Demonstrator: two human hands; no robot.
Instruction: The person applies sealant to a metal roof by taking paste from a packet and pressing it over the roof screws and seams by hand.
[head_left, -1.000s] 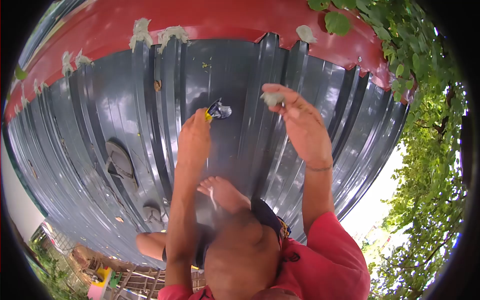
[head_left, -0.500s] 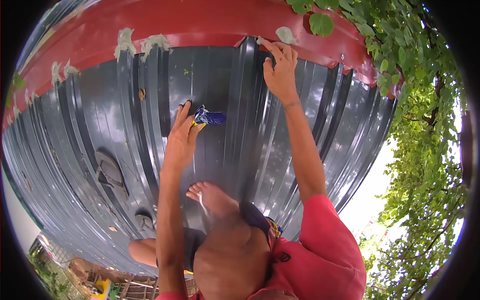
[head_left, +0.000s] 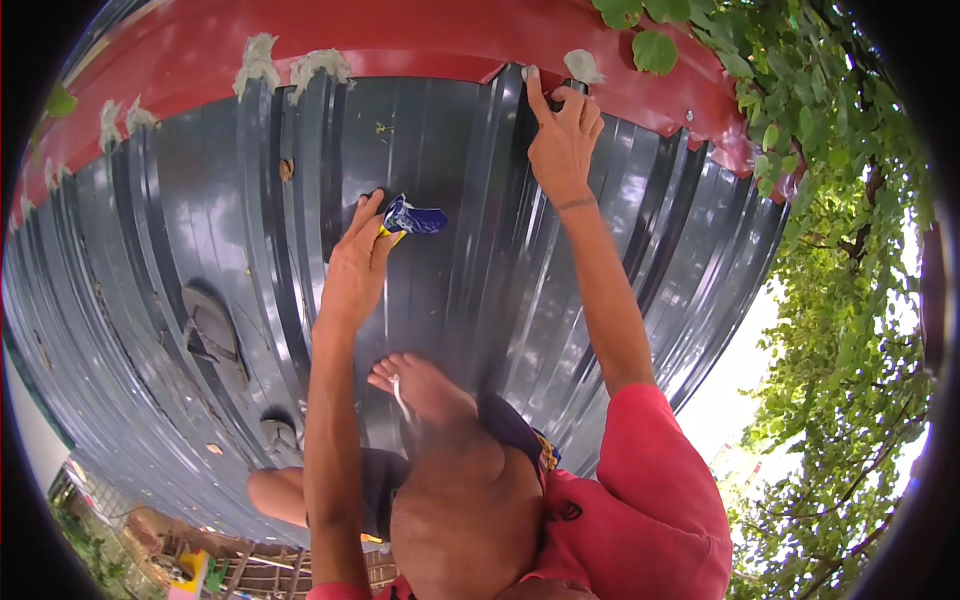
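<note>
My left hand (head_left: 354, 275) rests on the dark corrugated metal roof (head_left: 425, 290). Between its thumb and fingers is a crumpled blue and yellow packet (head_left: 414, 217). At the top, my right hand (head_left: 566, 150) reaches to the red metal ridge strip (head_left: 420, 40). Its index finger is stretched out onto a small dab of grey sealant at the strip's lower edge, over a roof rib. The other fingers are partly bent, and I see nothing held in them. Just right of that hand sits another grey sealant lump (head_left: 583, 66) on the red strip.
More sealant patches (head_left: 257, 62) mark the strip on the left. Two flip-flops, one a dark sandal (head_left: 213, 330), lie on the roof at left. My bare foot (head_left: 428, 385) stands on the metal. Leafy branches (head_left: 850, 300) hang along the right edge.
My right index finger has straightened and points up more at the sealant dab. The left hand keeps hold of the packet; the view has shifted slightly.
</note>
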